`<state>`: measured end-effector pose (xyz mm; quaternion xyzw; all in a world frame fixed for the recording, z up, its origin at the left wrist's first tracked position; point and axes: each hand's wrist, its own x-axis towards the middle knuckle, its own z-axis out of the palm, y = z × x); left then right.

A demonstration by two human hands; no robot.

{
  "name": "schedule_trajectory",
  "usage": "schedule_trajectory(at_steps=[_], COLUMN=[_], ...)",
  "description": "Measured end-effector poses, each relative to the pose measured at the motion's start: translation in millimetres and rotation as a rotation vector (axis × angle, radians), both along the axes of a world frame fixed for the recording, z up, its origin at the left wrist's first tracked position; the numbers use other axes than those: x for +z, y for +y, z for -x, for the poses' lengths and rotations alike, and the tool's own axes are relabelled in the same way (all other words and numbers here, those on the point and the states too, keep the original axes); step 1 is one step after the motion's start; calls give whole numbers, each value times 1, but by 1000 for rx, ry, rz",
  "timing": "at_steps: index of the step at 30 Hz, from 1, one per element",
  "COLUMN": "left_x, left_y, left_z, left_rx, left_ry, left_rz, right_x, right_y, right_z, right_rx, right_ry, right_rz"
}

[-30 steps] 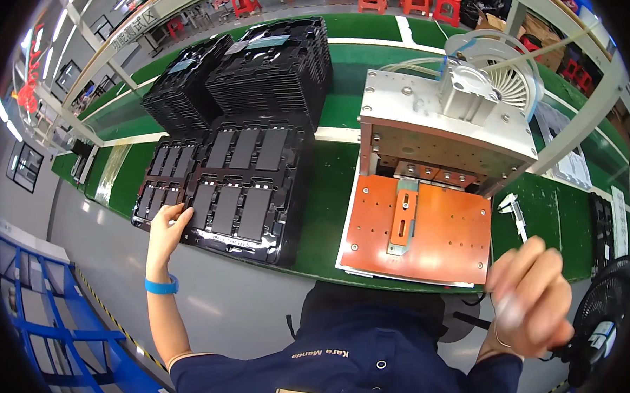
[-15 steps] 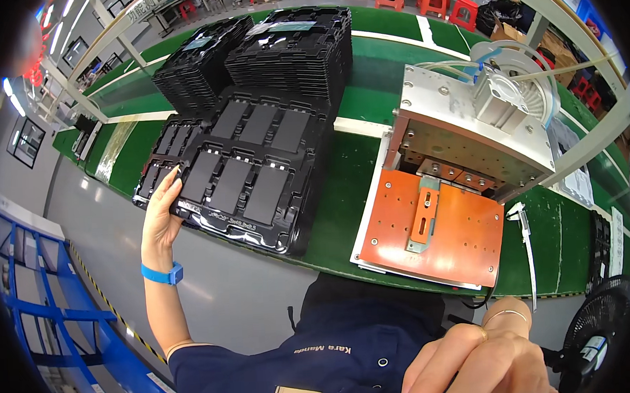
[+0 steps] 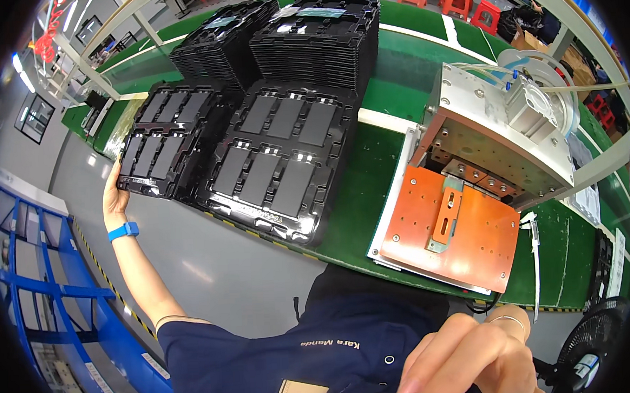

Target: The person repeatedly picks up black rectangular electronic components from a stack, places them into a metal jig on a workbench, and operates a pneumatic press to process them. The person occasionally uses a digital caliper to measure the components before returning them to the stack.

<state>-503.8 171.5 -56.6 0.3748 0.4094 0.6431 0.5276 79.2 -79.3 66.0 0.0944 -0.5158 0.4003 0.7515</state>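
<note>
My left hand (image 3: 115, 199) is at the near left edge of a black plastic tray (image 3: 199, 147), gripping its rim; the fingertips are partly hidden. In the tray lie several dark flat rectangular pieces (image 3: 164, 153), set in two rows. Beside it on the right, a second black tray (image 3: 313, 225) carries similar pieces (image 3: 298, 187). Close to the camera at the lower right, my right hand (image 3: 469, 355) is closed with bent fingers. A small white bit shows at its fingertips, too little to name.
Tall stacks of black trays (image 3: 316, 52) stand behind on the green bench (image 3: 350, 195). To the right is a metal press (image 3: 494, 118) with an orange plate (image 3: 407, 220). A caliper (image 3: 536, 264) and a black fan (image 3: 592, 339) are further right. Blue racking (image 3: 60, 306) stands left.
My left hand has moved left, from between the two trays to the outer edge of the left tray, which now shows more fully. My right hand stays near the camera. The view has shifted slightly.
</note>
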Motion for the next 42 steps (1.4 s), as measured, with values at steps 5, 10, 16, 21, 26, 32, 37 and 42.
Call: schedule_trajectory(at_steps=[5, 10, 16, 21, 26, 32, 37, 42], left_x=[-26, -34, -76, -82, -56, 61, 25, 22], left_y=[13, 19, 37, 38, 40, 4, 18, 24], left_z=[-12, -8, -41, -46, -48, -286, -348, -366], left_rx=[-88, 177, 333, 403, 732, 153, 212, 167], left_ry=[129, 763, 881, 884, 1491, 1405, 1830, 1904], left_rz=[46, 237, 115, 197, -27, -469, -374, -213], right_x=[-3, 4, -7, -17, -41, -61, -82, -94], right_y=[-2, -6, -15, -2, 38, 159, 239, 255], right_z=[26, -45, -46, -59, -68, -42, -7, 4], right_rx=[-62, 137, 42, -105, -733, -1250, -1231, -1295], right_ry=[83, -681, -701, -1033, -1406, -1777, -2008, -2021], right_rz=[14, 174, 488, 428, 227, -337, -668, -915])
